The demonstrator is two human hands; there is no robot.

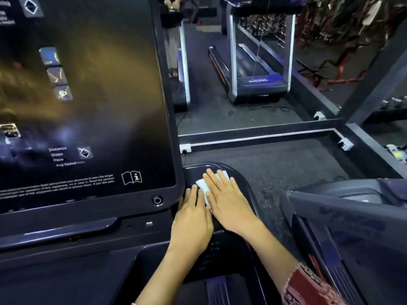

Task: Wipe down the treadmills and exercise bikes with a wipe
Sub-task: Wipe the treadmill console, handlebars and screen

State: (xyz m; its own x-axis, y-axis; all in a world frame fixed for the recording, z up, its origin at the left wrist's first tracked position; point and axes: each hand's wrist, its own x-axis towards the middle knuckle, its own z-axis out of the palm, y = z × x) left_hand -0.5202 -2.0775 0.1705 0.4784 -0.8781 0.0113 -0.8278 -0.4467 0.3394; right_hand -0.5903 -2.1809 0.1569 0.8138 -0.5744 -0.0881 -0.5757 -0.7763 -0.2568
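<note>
Gym floor, head view: left hand (192,219) and right hand (228,200) lie flat, fingers straight, pressing a white wipe (201,186) onto the console tray (193,174) right of the treadmill screen (88,95). Wiping appears under way here; the far treadmill (257,84) likely remains.

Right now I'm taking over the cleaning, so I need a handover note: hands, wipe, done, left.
Left hand: flat on the tray, fingers at the wipe's edge.
Right hand: flat, pressing the wipe onto the tray beside the screen.
Done: tray wipe under way; nothing else shows as cleaned.
Left: screen, next treadmill at right; no bikes in view.
</note>
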